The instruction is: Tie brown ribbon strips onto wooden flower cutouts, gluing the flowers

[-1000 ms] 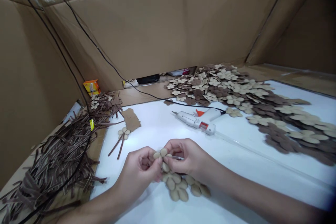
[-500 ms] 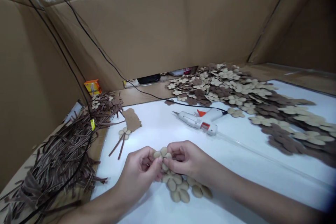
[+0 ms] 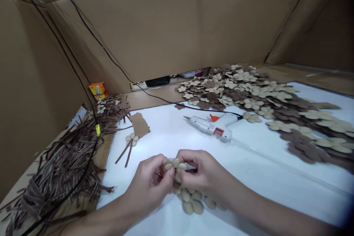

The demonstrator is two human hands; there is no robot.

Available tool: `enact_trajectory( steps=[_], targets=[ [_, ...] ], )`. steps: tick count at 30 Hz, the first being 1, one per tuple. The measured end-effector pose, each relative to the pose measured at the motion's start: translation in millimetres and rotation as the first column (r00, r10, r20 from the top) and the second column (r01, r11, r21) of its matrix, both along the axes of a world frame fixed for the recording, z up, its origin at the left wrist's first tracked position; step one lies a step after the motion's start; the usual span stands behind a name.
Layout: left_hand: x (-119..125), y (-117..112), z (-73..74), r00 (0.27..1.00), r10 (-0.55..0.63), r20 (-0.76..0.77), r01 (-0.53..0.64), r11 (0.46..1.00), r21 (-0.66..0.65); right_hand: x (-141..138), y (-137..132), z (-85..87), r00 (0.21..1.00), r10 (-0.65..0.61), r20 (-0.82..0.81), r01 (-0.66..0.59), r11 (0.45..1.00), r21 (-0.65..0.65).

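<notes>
Between my two hands is a beige fabric flower, held up above the white board. My left hand pinches its left petals between thumb and fingers. My right hand is closed at its right side, and a short dark brown strip shows between thumb and fingers there. Just below, several more beige flowers lie on the board, partly covered by my hands. Beyond them rests a white glue gun with an orange trigger and a clear glue stick trailing from its back.
A heap of brown ribbon strips lies on the left. Many beige and brown flowers are piled at the back right. Near a torn cardboard piece lies a flower with strips. A black cable hangs across, before cardboard walls.
The flower in my hands has turned slightly, its petals now spread more sideways. A dark strip has come into sight at my right fingers. The view has shifted a little.
</notes>
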State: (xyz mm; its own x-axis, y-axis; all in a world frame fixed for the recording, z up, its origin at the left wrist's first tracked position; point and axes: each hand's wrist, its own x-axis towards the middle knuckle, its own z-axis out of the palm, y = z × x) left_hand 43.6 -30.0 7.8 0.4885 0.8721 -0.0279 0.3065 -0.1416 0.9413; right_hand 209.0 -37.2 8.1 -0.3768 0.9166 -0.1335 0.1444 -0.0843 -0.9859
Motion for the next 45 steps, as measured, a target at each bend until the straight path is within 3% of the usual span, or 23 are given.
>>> enact_trajectory(
  steps=[10,18,27,37,45],
  targets=[
    [-0.9,-0.5,-0.7,0.994,-0.013,0.112,0.023,0.995,-0.094,1.7,-0.9,5.3,0.995,0.09,-0.051,-0.096,0.988,-0.125],
    [-0.5,-1.5,-5.2,0.99,-0.011,0.143,0.032,0.989,-0.144,-2.4,-0.3,-3.0,0.981,0.096,-0.169,-0.128,0.974,-0.189],
    [0.6,-2.1,-5.5,0.989,-0.017,0.15,0.037,0.991,-0.132,-0.8,-0.9,0.3,0.985,0.08,-0.155,-0.104,0.982,-0.157],
    [-0.9,-2.2,-7.7,0.981,-0.032,0.192,0.07,0.978,-0.196,0.0,-1.8,-10.5,0.977,0.137,-0.164,-0.16,0.978,-0.136],
    [-0.4,-0.8,-9.3,0.979,-0.009,0.203,0.049,0.98,-0.193,-0.4,-0.3,-0.6,0.984,0.104,-0.144,-0.124,0.983,-0.134]
  ],
)
